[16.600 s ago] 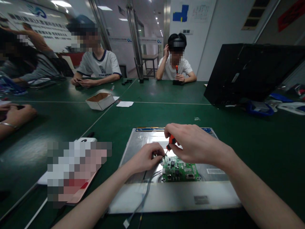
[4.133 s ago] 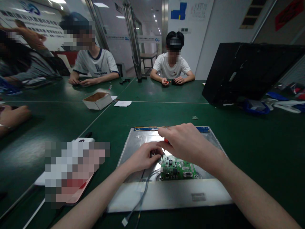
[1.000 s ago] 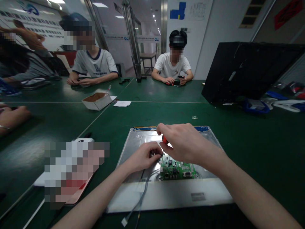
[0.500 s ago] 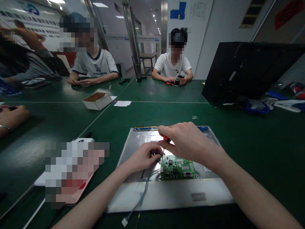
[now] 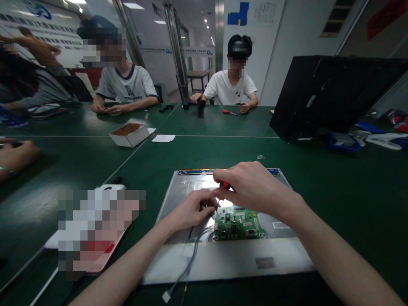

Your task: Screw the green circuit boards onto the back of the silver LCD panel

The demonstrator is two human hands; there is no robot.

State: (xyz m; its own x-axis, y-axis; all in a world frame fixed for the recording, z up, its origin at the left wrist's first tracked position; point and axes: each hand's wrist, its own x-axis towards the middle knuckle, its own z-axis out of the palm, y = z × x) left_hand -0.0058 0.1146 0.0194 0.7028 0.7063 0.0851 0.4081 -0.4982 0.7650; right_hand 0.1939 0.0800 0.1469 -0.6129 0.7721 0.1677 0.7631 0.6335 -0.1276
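My right hand [image 5: 247, 185] is closed round the red-and-black handle of a screwdriver [image 5: 225, 185]. Its thin shaft slants down to the upper left corner of a green circuit board [image 5: 237, 224]. Close by that corner, my left hand [image 5: 195, 208] has its thumb and fingers pinched together; whatever lies between them is hidden. The board rests on the metal back of a flat display panel [image 5: 178, 199], which lies on the green table. Grey cables [image 5: 195, 250] run from beside the board over the panel's near edge to a white connector [image 5: 166, 296].
Left of the panel lie two phone-like slabs, a white one [image 5: 111, 187] and a pink one [image 5: 126, 229]. Farther off are an open cardboard box [image 5: 130, 135] and a paper slip [image 5: 163, 138]. A black monitor [image 5: 331, 95] stands at right. Several people sit around the table [image 5: 207, 148].
My right hand has shifted very slightly, with the screwdriver still at the board's corner. Across the table, a person's hand has moved left with a dark object, leaving an orange-handled screwdriver lying there.
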